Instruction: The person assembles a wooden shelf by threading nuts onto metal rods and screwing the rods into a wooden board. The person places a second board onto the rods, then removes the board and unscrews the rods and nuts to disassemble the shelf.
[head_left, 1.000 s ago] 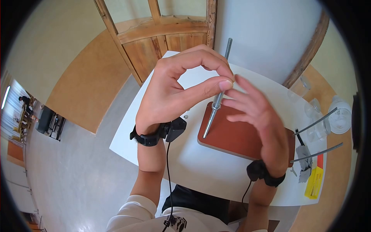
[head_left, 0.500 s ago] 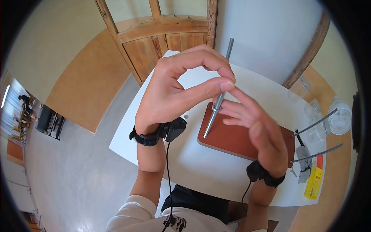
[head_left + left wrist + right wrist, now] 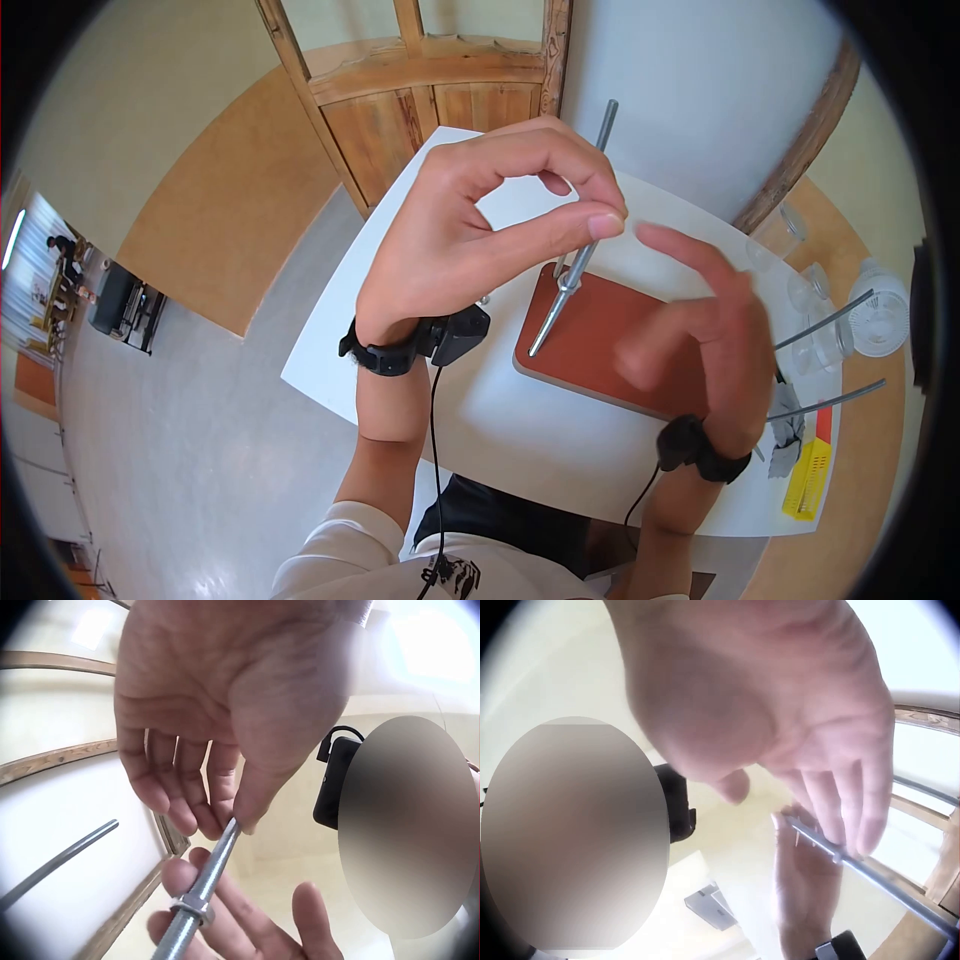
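A brown board lies on the white table, with a threaded metal rod standing at its near left corner. Thumb and index finger of my left hand pinch this rod's top end. A hex nut sits partway down the rod, below the pinch. My right hand is just right of the rod, blurred, its thumb and fingers apart and holding nothing. In the right wrist view its extended fingers overlap the rod near the nut. Another rod rises behind my left hand.
Two more rods stand at the board's right side. Past them are clear jars, a grey cloth and a yellow basket. A small metal piece lies beside my left wrist. A wooden-framed door stands behind the table.
My right hand has drawn back to the right from the rod, its thumb spreading away from the fingers. My left hand keeps its pinch on the rod. The head view has shifted slightly.
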`<state>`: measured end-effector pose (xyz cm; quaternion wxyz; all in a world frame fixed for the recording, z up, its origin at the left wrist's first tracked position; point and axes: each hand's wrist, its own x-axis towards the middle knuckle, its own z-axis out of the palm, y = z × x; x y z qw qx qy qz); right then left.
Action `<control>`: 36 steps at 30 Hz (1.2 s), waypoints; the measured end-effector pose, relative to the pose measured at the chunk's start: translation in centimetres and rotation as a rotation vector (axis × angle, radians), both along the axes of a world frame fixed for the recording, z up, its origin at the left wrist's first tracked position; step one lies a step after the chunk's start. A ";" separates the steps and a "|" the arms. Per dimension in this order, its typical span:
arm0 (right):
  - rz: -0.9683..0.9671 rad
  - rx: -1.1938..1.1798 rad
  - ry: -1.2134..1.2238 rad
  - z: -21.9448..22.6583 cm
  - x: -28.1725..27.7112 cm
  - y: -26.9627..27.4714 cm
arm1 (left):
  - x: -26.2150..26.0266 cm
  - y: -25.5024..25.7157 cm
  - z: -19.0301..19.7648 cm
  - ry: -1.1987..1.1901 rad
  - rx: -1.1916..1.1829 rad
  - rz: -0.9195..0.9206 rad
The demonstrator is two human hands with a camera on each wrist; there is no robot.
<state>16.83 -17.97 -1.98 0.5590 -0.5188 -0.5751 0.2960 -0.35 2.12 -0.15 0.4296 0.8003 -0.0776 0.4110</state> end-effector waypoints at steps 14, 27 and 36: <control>0.039 -0.002 0.100 0.1 2.4 -1.0 | 0.0 0.1 0.0 0.001 0.004 -0.009; 0.059 -0.009 0.145 0.4 1.9 -1.6 | -0.2 0.1 -0.1 0.008 -0.041 -0.057; -0.009 0.080 0.104 -0.4 -4.7 1.4 | -0.3 0.0 -0.2 0.034 -0.112 -0.043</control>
